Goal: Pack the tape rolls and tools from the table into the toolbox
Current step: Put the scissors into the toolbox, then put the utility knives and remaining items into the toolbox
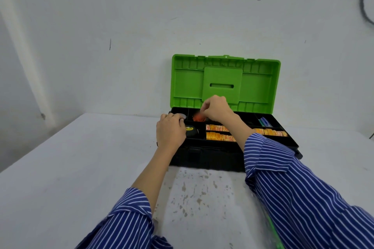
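1. Striped sleeves (303,198) fill the near edge of our view, both arms reaching forward over the stained white surface (70,168) toward the toolbox (212,155).
2. We see the toolbox standing against the wall, its green lid (224,81) propped upright and its black top tray (283,137) open to us.
3. Our left hand (171,131) sits at the toolbox's front-left corner, fingers curled over a pale, roundish thing (183,116) at the tray's edge; it may be a clear tape roll, but we cannot tell for sure.
4. Our right hand (216,109) hovers over the toolbox's back-middle compartment, fingertips pinched together just above an orange-red object (198,117); whether it grips that object or something smaller we cannot tell.
5. Inside the toolbox, a black and yellow tool (192,130), perhaps a tape measure, lies in the front-left compartment, orange packets (217,132) fill the front-middle ones, and blue items (265,122) sit at the back right.
6. Judging progress: the surface around the toolbox shows nothing left to collect, so we reckon packing is nearly done, with only these last pieces to settle and possibly the lid to shut.
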